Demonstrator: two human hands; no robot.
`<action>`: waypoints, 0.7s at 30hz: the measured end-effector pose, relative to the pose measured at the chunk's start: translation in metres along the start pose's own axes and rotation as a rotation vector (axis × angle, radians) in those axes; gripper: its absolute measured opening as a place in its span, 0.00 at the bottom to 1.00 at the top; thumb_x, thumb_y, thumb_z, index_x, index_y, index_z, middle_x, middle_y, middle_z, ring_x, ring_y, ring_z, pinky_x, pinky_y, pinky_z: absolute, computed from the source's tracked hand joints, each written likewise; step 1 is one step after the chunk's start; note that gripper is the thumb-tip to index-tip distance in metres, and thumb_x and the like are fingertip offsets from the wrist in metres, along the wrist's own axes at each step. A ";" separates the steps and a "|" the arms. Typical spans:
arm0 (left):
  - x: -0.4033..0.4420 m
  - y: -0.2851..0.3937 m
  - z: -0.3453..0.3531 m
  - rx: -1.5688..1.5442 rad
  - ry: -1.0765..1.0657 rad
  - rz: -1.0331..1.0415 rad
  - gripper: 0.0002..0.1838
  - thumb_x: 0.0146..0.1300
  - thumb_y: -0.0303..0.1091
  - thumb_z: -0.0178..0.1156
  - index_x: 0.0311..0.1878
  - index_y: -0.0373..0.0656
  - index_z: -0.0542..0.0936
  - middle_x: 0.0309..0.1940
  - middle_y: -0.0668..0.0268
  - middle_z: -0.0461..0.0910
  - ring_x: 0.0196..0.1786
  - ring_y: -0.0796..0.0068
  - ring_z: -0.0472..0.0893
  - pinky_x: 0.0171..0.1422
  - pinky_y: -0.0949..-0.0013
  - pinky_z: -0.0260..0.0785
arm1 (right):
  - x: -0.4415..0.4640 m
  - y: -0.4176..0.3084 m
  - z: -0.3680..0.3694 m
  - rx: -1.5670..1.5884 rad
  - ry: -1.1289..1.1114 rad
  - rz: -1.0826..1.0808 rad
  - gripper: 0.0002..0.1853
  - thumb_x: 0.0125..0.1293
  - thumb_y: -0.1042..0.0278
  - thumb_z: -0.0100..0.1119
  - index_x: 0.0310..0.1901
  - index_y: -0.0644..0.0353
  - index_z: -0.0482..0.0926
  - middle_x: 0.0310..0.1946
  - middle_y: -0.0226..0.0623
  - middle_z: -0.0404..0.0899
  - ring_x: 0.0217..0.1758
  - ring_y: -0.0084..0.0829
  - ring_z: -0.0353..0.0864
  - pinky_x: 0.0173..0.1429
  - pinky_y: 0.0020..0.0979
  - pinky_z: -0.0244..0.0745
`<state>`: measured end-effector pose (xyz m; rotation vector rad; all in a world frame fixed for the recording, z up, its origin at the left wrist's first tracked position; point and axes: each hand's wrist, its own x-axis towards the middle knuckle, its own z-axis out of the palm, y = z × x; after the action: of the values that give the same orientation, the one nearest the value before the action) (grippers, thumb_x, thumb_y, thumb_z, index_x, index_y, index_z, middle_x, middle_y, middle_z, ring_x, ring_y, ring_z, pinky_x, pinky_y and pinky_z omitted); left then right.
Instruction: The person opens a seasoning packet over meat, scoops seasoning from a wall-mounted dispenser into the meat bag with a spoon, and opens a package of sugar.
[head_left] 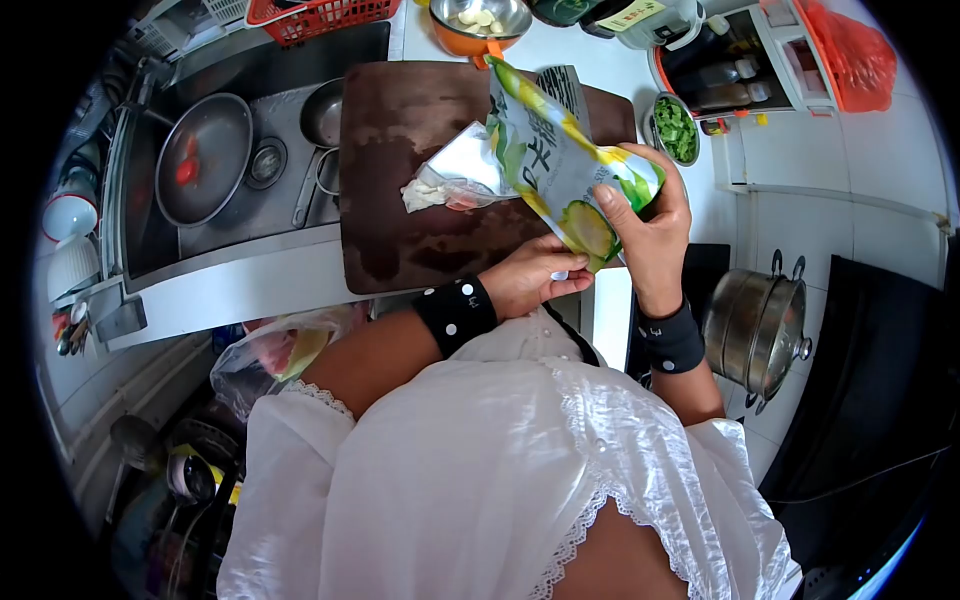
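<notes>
A green, yellow and silver food packet (555, 160) with printed characters is held tilted above the dark brown cutting board (400, 120). My right hand (650, 220) grips its right side, thumb across the front. Fingers of my left hand (540, 278) are closed on the packet's lower corner. Behind the packet, a shiny flat silvery piece (468, 165) lies on the board, partly covered. Beside it is a crumpled whitish and pinkish bit (435, 194) that I cannot make out. A dark striped object (565, 92) shows past the packet's upper edge.
Left is a sink with a large pan (203, 160) holding something red, and a small pan (322, 115). At the back stands a metal bowl (440, 12) of pale pieces. To the right are a bowl of chopped greens (675, 128) and a lidded steel pot (757, 335).
</notes>
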<state>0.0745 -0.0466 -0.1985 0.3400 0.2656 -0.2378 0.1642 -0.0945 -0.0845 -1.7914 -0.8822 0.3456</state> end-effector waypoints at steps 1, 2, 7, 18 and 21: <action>0.001 -0.001 -0.001 0.002 0.001 0.001 0.11 0.64 0.30 0.53 0.49 0.43 0.72 0.43 0.69 0.73 0.44 0.78 0.75 0.52 0.76 0.71 | -0.002 0.003 -0.001 0.007 0.012 0.028 0.19 0.54 0.74 0.65 0.47 0.65 0.72 0.39 0.35 0.78 0.41 0.21 0.75 0.46 0.23 0.71; 0.002 -0.003 -0.002 0.004 0.001 0.002 0.11 0.64 0.30 0.53 0.50 0.43 0.71 0.43 0.69 0.73 0.44 0.78 0.75 0.52 0.76 0.71 | -0.004 0.007 -0.002 0.013 0.025 0.056 0.18 0.54 0.74 0.65 0.46 0.65 0.72 0.39 0.34 0.78 0.40 0.21 0.75 0.45 0.23 0.71; 0.002 -0.002 0.002 0.001 0.018 0.001 0.12 0.65 0.30 0.52 0.51 0.42 0.71 0.44 0.68 0.73 0.45 0.79 0.75 0.53 0.76 0.70 | -0.004 0.006 -0.003 0.007 0.039 0.050 0.14 0.58 0.73 0.62 0.44 0.66 0.72 0.36 0.34 0.78 0.37 0.20 0.75 0.42 0.23 0.72; -0.036 0.022 -0.010 0.327 0.195 0.001 0.12 0.64 0.31 0.53 0.49 0.39 0.72 0.39 0.67 0.78 0.34 0.84 0.75 0.41 0.80 0.71 | 0.001 0.013 -0.016 -0.077 -0.051 0.039 0.14 0.60 0.68 0.60 0.43 0.67 0.73 0.34 0.36 0.78 0.35 0.20 0.76 0.40 0.23 0.71; -0.054 0.039 -0.029 0.568 0.208 0.122 0.12 0.62 0.31 0.54 0.47 0.40 0.73 0.33 0.70 0.78 0.27 0.88 0.71 0.29 0.83 0.65 | 0.003 0.011 -0.021 -0.091 -0.083 0.057 0.13 0.60 0.68 0.60 0.43 0.66 0.73 0.33 0.36 0.78 0.35 0.20 0.76 0.39 0.23 0.71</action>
<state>0.0280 0.0093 -0.1976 0.9435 0.3793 -0.1538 0.1838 -0.1083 -0.0858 -1.9000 -0.9191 0.4249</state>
